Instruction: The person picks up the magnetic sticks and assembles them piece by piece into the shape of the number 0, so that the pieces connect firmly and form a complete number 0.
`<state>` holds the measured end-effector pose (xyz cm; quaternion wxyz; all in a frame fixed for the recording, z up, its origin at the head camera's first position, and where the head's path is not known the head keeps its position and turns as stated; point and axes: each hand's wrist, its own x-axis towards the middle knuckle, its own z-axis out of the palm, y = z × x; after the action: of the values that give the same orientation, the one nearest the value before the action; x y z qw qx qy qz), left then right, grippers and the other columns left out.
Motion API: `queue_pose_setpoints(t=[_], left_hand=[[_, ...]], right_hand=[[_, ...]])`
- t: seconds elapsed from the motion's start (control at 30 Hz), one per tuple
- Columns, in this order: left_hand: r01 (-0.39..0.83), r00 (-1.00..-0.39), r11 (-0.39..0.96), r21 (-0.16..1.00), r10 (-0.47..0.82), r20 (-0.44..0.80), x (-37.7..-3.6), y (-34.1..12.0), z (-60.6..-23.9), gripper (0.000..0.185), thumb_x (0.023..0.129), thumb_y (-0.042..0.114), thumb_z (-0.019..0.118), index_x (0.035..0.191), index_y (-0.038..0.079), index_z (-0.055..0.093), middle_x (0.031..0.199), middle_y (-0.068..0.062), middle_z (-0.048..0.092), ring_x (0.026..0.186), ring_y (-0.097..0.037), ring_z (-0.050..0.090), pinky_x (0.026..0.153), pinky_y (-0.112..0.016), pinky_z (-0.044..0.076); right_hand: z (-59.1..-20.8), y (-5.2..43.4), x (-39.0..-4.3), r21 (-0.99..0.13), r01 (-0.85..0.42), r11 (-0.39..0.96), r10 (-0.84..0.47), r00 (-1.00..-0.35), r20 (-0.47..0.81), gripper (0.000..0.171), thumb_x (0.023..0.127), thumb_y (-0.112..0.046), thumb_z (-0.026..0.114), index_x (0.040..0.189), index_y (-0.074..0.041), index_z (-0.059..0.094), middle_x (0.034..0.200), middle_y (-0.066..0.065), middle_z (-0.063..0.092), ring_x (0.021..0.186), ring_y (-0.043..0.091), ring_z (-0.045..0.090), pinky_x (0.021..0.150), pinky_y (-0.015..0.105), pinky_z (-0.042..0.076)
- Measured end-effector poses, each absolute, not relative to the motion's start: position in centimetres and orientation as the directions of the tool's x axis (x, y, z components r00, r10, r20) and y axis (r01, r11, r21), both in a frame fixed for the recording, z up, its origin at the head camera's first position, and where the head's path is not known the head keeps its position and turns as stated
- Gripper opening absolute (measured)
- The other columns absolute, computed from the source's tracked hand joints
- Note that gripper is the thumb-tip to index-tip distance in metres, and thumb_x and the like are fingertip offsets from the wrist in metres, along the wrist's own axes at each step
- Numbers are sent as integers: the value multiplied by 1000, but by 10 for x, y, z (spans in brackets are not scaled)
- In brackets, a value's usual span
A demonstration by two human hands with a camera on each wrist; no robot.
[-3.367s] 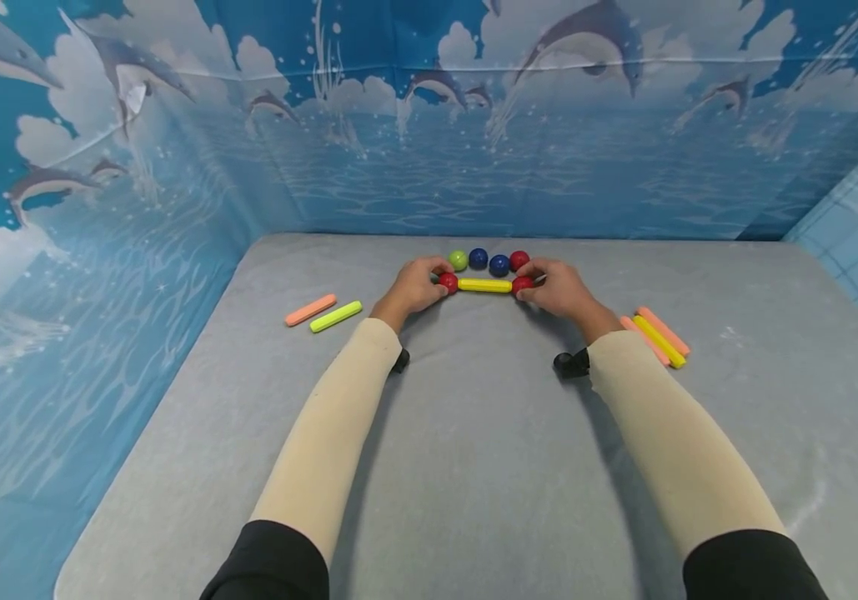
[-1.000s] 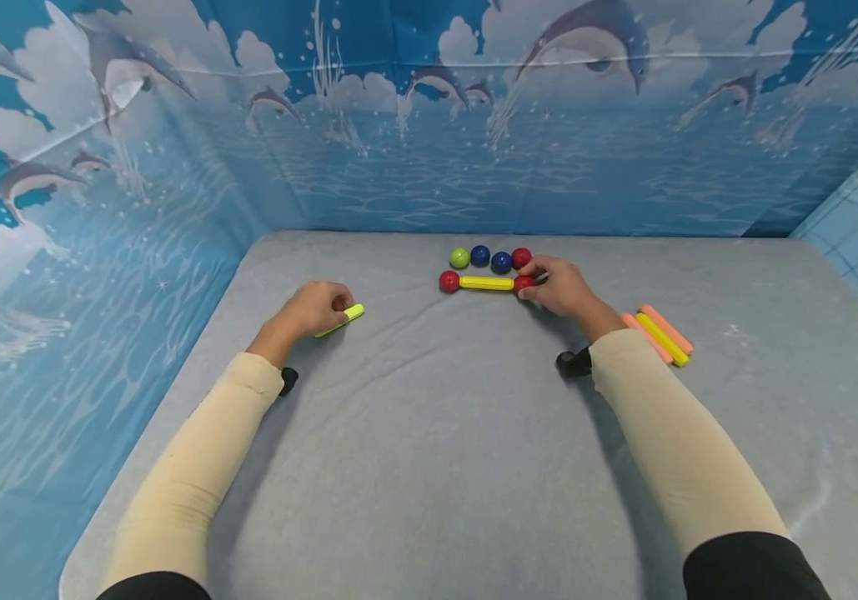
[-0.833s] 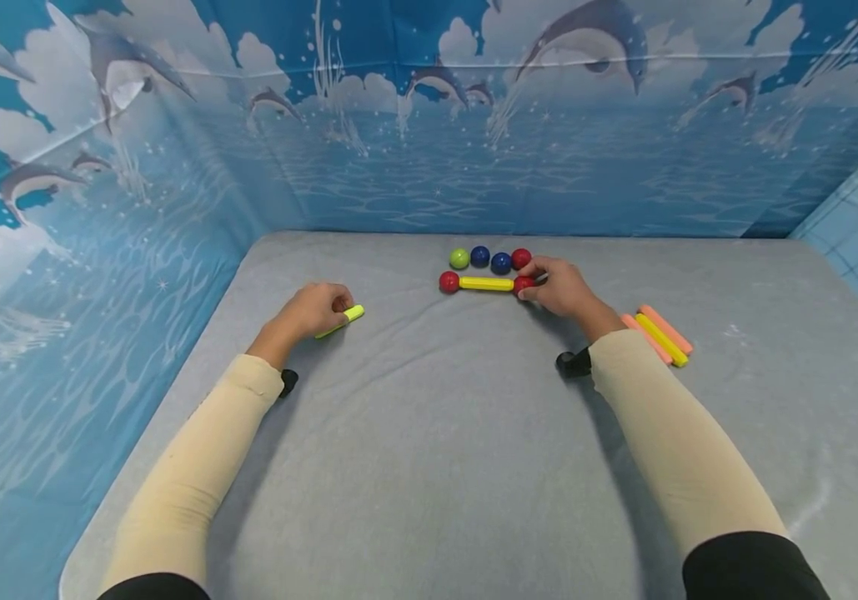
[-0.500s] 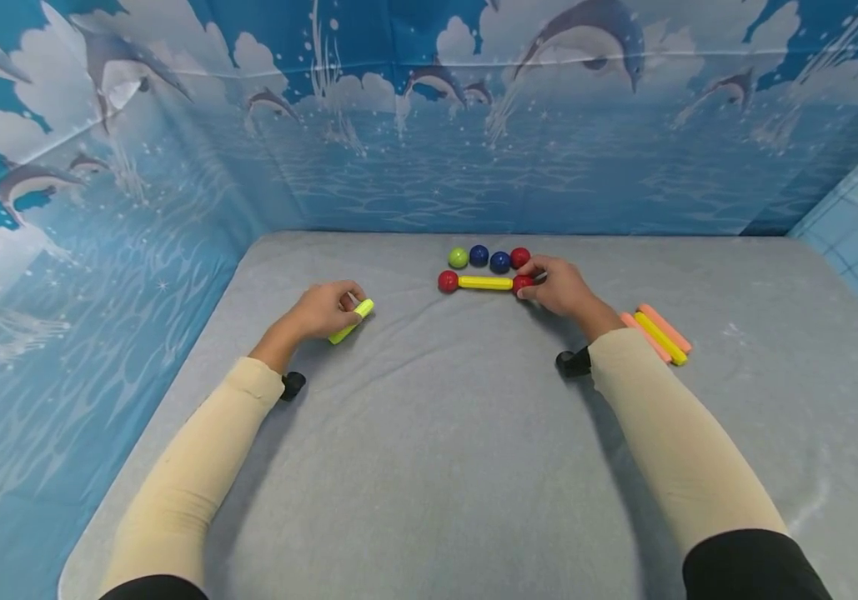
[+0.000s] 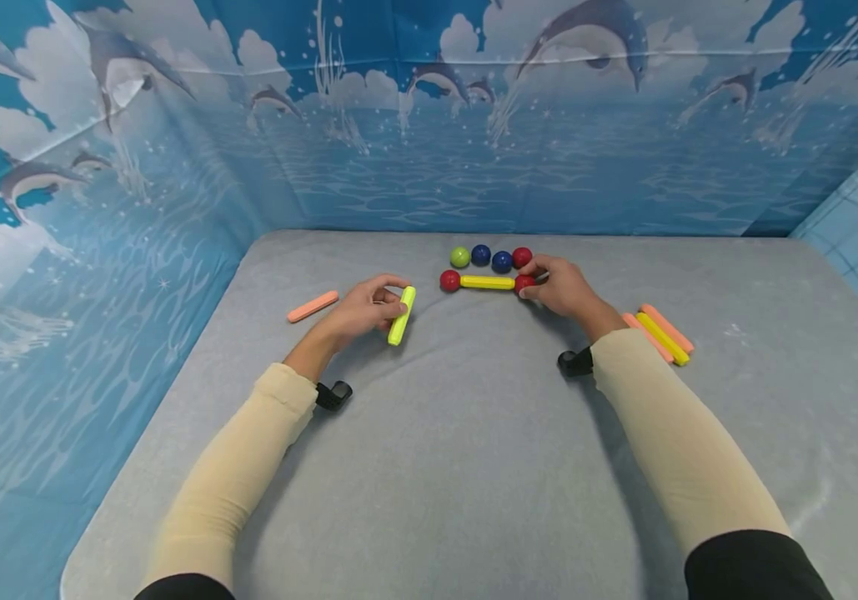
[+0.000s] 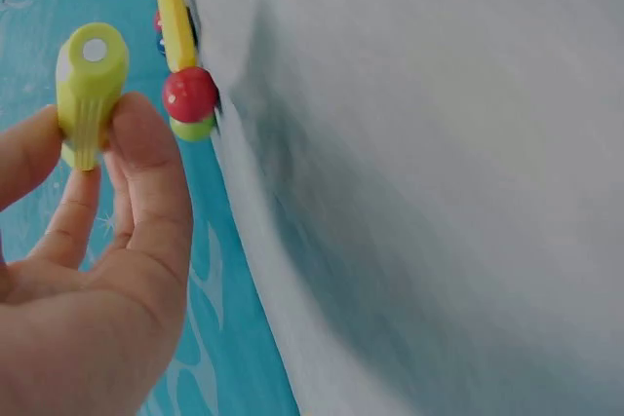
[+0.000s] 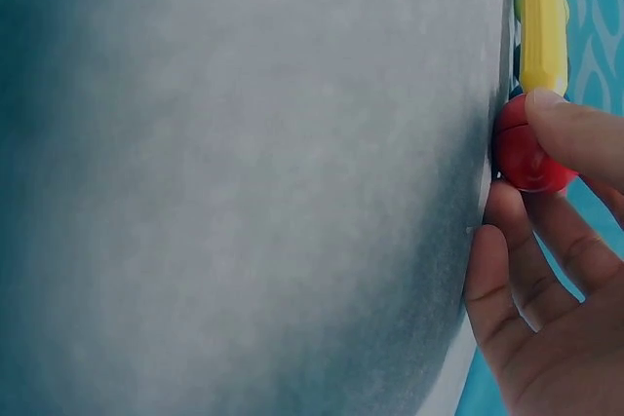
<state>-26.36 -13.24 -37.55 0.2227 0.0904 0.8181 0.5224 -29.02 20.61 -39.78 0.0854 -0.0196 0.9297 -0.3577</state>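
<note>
My left hand (image 5: 359,312) pinches a lime green stick (image 5: 402,315) between thumb and fingers; the stick is lifted a little above the grey counter (image 5: 444,467), just left of the middle; in the left wrist view the stick (image 6: 88,90) shows a small silver dot on its round end, and my thumb (image 6: 151,172) is pressed on its side; my right hand (image 5: 564,287) pinches a red ball (image 5: 524,283) with curled fingers; in the right wrist view my finger (image 7: 575,133) lies on top of that red ball (image 7: 526,155), which sits on the counter; the ball is stuck on the right end of a yellow stick (image 5: 485,282); another red ball (image 5: 449,280) is stuck on the left end of it; the yellow stick lies flat, far from me, near the middle; just behind it is a row of four balls: a green ball (image 5: 459,257), a blue ball (image 5: 480,254), a second blue ball (image 5: 502,261) and a third red ball (image 5: 522,257); a peach stick (image 5: 312,307) lies on the left, just beside my left hand; on the right, near my right arm, three sticks (image 5: 661,335) lie side by side, touching, two peach and one yellow between them; blue walls with dolphins (image 5: 586,42) stand around the counter.
</note>
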Motion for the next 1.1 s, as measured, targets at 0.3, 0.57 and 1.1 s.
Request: queue_pose_setpoints(t=[0.3,0.57,1.1], left_hand=[[-153,-907,409,900,304,-292,-275,-95,-382,41,99,20,62,138,24,53,125,-9,65,104,-22,64,87,-38,55],[-210,-911,368,906,263,-318,-283,-76,-387,41,96,15,65,136,20,56,129,-12,64,110,-25,66,88,-38,58],[-307,-905,312,899,196,-377,-284,-65,-397,41,96,15,65,136,22,59,132,-10,62,107,-22,64,85,-33,59]], right_hand=[[-398,205,-289,-677,18,735,-106,-984,-141,28,95,-10,65,122,-6,57,139,20,52,123,39,53,96,49,51],[-397,205,-289,-673,14,739,-106,-985,-137,29,95,-8,65,122,-6,58,138,20,53,123,39,53,98,50,51],[-397,205,-289,-664,6,747,-117,-983,-141,29,95,-9,65,123,-6,58,138,19,53,123,38,52,95,49,51]])
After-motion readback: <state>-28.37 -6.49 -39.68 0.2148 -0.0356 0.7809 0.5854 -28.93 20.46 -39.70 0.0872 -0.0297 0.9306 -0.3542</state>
